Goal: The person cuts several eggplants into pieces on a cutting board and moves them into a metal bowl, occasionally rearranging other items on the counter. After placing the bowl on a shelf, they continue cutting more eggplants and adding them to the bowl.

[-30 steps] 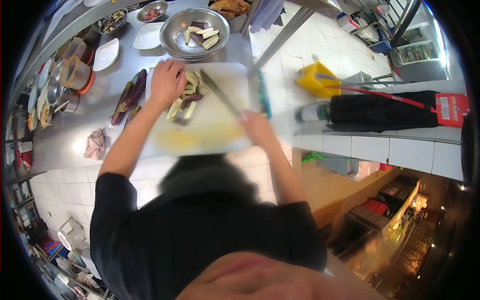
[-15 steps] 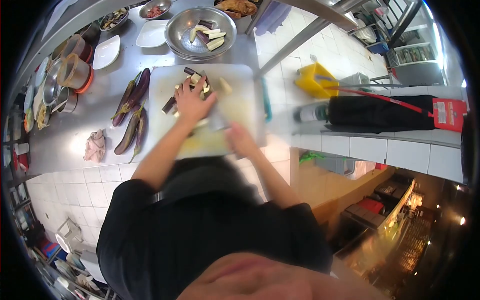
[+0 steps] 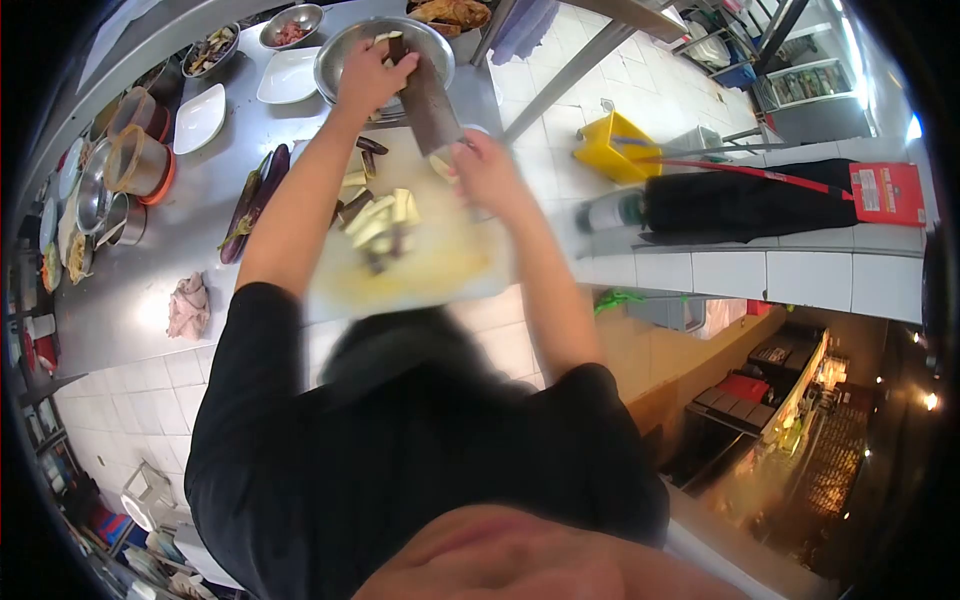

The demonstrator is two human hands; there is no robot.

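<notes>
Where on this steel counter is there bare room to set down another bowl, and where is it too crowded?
Bare steel counter lies between the whole eggplants and the pink rag. The cutting board is bare along its near edge. Crowded: the far end, around the metal bowl, white dishes and containers.

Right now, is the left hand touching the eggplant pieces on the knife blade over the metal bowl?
Touching. The head view shows the left hand pressed against eggplant pieces on the knife blade, held by the right hand above the metal bowl.
</notes>
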